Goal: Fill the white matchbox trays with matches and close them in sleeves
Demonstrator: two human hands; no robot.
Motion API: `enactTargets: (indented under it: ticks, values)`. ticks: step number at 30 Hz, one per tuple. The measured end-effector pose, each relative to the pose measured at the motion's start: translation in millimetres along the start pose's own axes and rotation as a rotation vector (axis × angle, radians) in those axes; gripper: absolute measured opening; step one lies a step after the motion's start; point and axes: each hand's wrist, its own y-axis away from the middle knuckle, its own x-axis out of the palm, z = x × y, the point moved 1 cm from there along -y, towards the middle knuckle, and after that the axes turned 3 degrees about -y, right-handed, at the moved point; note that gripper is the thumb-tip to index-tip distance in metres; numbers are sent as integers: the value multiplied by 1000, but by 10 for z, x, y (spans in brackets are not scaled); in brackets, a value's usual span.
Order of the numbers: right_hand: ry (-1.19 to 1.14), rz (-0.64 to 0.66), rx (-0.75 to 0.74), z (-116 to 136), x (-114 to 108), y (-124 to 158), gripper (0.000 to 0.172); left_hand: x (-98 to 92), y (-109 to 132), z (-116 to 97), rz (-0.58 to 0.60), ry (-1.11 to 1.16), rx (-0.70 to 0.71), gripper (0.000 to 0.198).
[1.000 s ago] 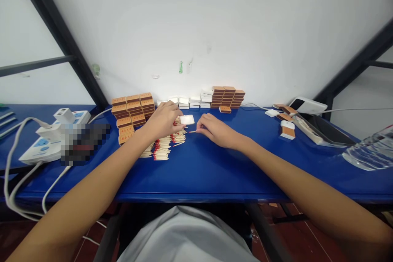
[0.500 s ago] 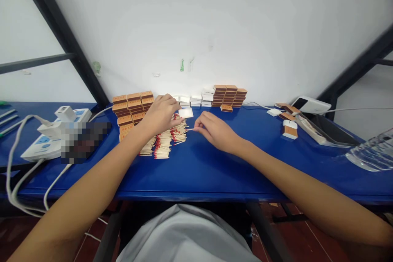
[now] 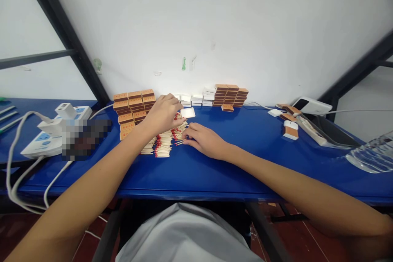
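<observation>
My left hand (image 3: 164, 112) grips a small white matchbox tray (image 3: 188, 113) by its left end, thumb below and fingers above. Beneath it, loose matches (image 3: 163, 144) with red heads lie in rows on the blue table. My right hand (image 3: 205, 141) is at the right edge of these matches, its thumb and fingertips closed on match sticks there. How many sticks lie between the fingers is hidden. Behind my left hand, brown matchboxes (image 3: 134, 102) stand stacked, partly covered by my forearm.
White trays (image 3: 196, 100) and more stacked matchboxes (image 3: 227, 96) line the wall. To the right are loose boxes (image 3: 290, 131), a white device (image 3: 313, 105) and clear plastic (image 3: 373, 153). A power strip (image 3: 43, 143) with cables is on the left. The blue table (image 3: 196, 180) has a front edge near me.
My right hand has moved left and toward me, from just off the pile with a match in its fingers to the pile's right edge. My left hand still holds the tray.
</observation>
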Motion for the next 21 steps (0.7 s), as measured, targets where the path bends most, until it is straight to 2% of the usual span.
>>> enactTargets:
  ticks: [7,11,18,21]
  values:
    - [-42,36,49,7,-6,-35,9,36,7,-2,3,-2,28,24]
    - [-18,27,47,15,-99,10,8,67,13,-34,33,-5,42,25]
    - [219,-220,147,-189,-441,113,16,74,13,-132,71,38,82,25]
    - [312,-254,166,-242,-475,118,18,55,15,-183,47,64,113,25]
